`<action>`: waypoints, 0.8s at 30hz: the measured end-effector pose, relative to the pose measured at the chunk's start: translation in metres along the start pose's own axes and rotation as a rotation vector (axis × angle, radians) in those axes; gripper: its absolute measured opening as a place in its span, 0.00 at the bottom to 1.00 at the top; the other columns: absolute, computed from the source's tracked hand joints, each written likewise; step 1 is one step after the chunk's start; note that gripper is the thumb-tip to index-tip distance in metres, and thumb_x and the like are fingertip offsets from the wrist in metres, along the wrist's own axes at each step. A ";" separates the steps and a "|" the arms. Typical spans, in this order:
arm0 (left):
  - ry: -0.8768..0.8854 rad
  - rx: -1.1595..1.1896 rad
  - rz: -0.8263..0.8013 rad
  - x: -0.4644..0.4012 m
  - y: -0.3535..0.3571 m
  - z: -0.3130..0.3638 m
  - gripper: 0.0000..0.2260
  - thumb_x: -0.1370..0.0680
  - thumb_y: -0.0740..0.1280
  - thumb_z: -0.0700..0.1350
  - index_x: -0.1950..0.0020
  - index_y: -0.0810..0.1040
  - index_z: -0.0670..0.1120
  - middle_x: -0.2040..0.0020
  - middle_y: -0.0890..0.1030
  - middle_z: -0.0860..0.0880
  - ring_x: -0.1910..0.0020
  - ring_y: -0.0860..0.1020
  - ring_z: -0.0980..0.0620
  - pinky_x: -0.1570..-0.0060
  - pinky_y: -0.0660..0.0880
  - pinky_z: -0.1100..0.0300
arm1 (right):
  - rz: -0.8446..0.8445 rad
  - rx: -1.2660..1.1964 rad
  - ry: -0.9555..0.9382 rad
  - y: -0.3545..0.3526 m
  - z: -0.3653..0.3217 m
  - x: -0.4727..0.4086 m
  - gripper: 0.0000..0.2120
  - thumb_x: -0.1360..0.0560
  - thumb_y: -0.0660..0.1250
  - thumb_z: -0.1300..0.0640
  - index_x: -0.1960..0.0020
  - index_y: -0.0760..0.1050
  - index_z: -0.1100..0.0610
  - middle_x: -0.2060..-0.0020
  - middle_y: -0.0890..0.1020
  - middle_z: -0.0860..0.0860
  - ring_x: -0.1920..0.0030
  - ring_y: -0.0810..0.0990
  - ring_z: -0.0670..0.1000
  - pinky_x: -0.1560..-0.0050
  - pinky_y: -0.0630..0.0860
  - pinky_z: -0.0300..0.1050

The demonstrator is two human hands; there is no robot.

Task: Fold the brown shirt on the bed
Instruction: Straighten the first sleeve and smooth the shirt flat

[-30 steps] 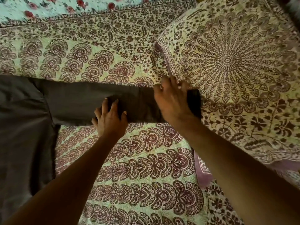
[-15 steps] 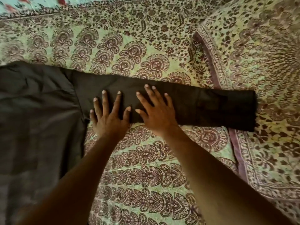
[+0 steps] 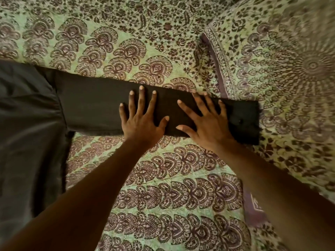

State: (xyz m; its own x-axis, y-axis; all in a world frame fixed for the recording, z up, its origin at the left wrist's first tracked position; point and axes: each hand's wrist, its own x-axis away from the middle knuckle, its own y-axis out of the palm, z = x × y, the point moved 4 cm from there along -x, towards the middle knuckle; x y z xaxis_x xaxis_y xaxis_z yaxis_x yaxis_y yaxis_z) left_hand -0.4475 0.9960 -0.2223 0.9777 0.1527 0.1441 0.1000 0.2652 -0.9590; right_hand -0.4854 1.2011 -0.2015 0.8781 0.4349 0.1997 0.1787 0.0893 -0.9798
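The brown shirt (image 3: 27, 127) lies flat on the bed, its body filling the left side. One long sleeve (image 3: 94, 107) stretches straight out to the right, ending in a cuff (image 3: 244, 122). My left hand (image 3: 141, 120) rests flat on the middle of the sleeve, fingers spread. My right hand (image 3: 206, 122) lies flat beside it, closer to the cuff, fingers also spread. Neither hand grips the cloth; both press on top of it.
The bed is covered by a green sheet (image 3: 163, 187) with dark paisley print. A pillow (image 3: 290, 69) in a matching mandala print sits at the right, its purple-edged border just beyond the cuff.
Both hands have slid to the right along the sleeve, towards the cuff, fingers staying flat and spread. The view has shifted a little with them.
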 end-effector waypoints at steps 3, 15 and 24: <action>0.017 -0.022 -0.010 -0.002 0.004 0.012 0.40 0.24 0.48 0.74 0.17 0.39 0.59 0.16 0.37 0.51 0.17 0.38 0.43 0.22 0.43 0.33 | 0.012 -0.044 0.015 0.002 0.014 0.006 0.33 0.20 0.45 0.28 0.18 0.45 0.36 0.17 0.47 0.55 0.18 0.49 0.62 0.22 0.52 0.65; 0.004 0.114 -0.120 -0.011 -0.002 0.012 0.38 0.24 0.57 0.73 0.18 0.47 0.64 0.16 0.39 0.55 0.17 0.37 0.48 0.22 0.36 0.37 | 0.027 -0.093 0.155 0.000 0.012 0.012 0.31 0.16 0.57 0.50 0.18 0.54 0.61 0.18 0.53 0.63 0.18 0.52 0.63 0.20 0.54 0.58; 0.035 0.108 -0.042 0.015 -0.023 -0.030 0.34 0.23 0.66 0.64 0.20 0.58 0.64 0.16 0.50 0.53 0.18 0.48 0.43 0.24 0.49 0.37 | 0.068 -0.187 0.125 0.002 -0.019 0.022 0.27 0.14 0.53 0.48 0.18 0.57 0.56 0.18 0.55 0.60 0.18 0.53 0.61 0.20 0.56 0.62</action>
State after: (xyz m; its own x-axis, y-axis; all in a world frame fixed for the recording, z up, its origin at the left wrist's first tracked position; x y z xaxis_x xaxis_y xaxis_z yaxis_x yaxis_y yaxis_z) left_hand -0.4293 0.9639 -0.2051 0.9791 0.1065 0.1731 0.1221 0.3722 -0.9201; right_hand -0.4577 1.1937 -0.1992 0.9371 0.3184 0.1434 0.1864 -0.1089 -0.9764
